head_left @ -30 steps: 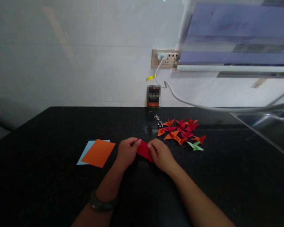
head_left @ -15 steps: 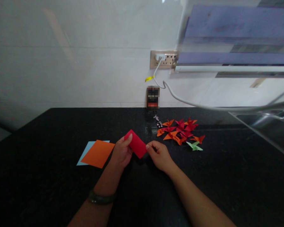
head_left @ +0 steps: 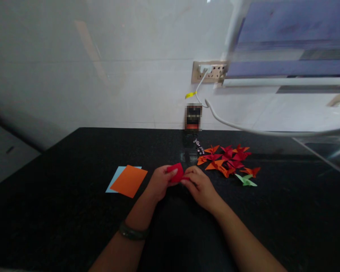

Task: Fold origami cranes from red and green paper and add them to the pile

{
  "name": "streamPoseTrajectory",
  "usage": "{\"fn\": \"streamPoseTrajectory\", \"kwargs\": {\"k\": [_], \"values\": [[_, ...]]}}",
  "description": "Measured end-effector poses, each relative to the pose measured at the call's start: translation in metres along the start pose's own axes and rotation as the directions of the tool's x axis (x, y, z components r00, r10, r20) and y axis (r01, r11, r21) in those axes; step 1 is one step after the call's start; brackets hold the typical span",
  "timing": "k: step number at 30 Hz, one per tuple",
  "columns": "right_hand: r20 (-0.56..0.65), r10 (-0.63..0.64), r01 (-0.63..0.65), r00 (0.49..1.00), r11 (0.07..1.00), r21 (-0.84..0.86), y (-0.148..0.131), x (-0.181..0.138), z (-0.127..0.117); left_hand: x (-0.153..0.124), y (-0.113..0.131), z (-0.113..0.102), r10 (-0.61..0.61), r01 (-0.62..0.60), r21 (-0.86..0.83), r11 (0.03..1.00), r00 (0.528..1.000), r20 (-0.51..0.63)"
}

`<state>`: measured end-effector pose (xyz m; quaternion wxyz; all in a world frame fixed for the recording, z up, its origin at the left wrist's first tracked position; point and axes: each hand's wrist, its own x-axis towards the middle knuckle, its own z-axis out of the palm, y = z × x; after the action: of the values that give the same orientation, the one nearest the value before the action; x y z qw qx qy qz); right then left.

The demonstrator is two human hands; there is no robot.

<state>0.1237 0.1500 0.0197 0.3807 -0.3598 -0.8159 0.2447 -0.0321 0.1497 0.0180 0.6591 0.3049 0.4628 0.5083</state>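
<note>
A small red paper (head_left: 177,172) is bent over between both hands above the black counter (head_left: 73,226). My left hand (head_left: 161,182) pinches its left part, thumb on top. My right hand (head_left: 201,186) pinches its right edge with closed fingers. A dark bracelet sits on my left wrist. Left of the hands an orange sheet (head_left: 129,181) lies on top of a light blue sheet (head_left: 115,178).
A pile of folded red and orange paper shapes (head_left: 226,160) and one green shape (head_left: 245,180) lie to the right of the hands. A blurred small box (head_left: 193,118) stands at the wall under a socket strip (head_left: 211,71) with a white cable (head_left: 243,128).
The red paper, held up flat as a rectangle half a second ago, is now bent over and lower between the hands. The view has shifted slightly.
</note>
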Motion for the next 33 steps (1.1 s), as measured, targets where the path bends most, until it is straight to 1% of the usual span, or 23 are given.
{"fn": "streamPoseTrajectory", "kwargs": {"k": [2, 4, 6, 8, 12, 15, 20, 24, 26, 30, 33], "values": [[-0.077, 0.090, -0.087, 0.993, 0.995, 0.040, 0.001, 0.001, 0.001, -0.002, 0.001, 0.002, -0.019, 0.015, 0.085, 0.996, 0.999, 0.037], [-0.143, 0.194, -0.183, 0.971, 0.979, 0.087, 0.004, 0.002, 0.002, -0.005, 0.001, 0.005, -0.039, 0.029, 0.120, 0.992, 0.996, 0.083], [-0.165, 0.275, -0.253, 0.947, 0.957, 0.141, 0.007, 0.003, 0.003, -0.006, 0.001, 0.008, -0.055, 0.043, 0.104, 0.994, 0.992, 0.113], [-0.160, 0.322, -0.293, 0.933, 0.939, 0.181, 0.009, 0.003, 0.003, -0.006, -0.001, 0.010, -0.055, 0.046, 0.077, 0.996, 0.992, 0.112], [-0.141, 0.333, -0.301, 0.932, 0.931, 0.207, 0.010, 0.003, 0.002, -0.004, -0.005, 0.011, 0.011, -0.016, 0.093, 0.996, 0.999, 0.052], [-0.122, 0.338, -0.307, 0.933, 0.927, 0.214, 0.011, 0.002, 0.003, -0.003, -0.006, 0.010, 0.035, -0.037, 0.119, 0.992, 0.999, 0.025], [-0.088, 0.437, -0.410, 0.895, 0.885, 0.223, 0.015, 0.000, 0.007, -0.003, -0.006, 0.010, 0.029, -0.033, 0.097, 0.995, 0.999, 0.042], [-0.098, 0.480, -0.448, 0.872, 0.862, 0.238, 0.018, -0.001, 0.010, -0.005, -0.006, 0.013, 0.027, -0.030, 0.065, 0.997, 0.999, 0.038], [-0.113, 0.495, -0.459, 0.862, 0.854, 0.243, 0.017, -0.001, 0.010, -0.007, -0.005, 0.015, 0.051, -0.055, 0.111, 0.992, 0.998, 0.043], [-0.116, 0.518, -0.475, 0.848, 0.838, 0.268, 0.014, 0.000, 0.009, -0.011, -0.002, 0.017, 0.113, -0.123, 0.279, 0.952, 0.992, 0.053], [-0.101, 0.545, -0.485, 0.832, 0.804, 0.343, 0.012, 0.002, 0.008, -0.012, -0.001, 0.019, 0.114, -0.114, 0.304, 0.946, 0.993, 0.018]]}}
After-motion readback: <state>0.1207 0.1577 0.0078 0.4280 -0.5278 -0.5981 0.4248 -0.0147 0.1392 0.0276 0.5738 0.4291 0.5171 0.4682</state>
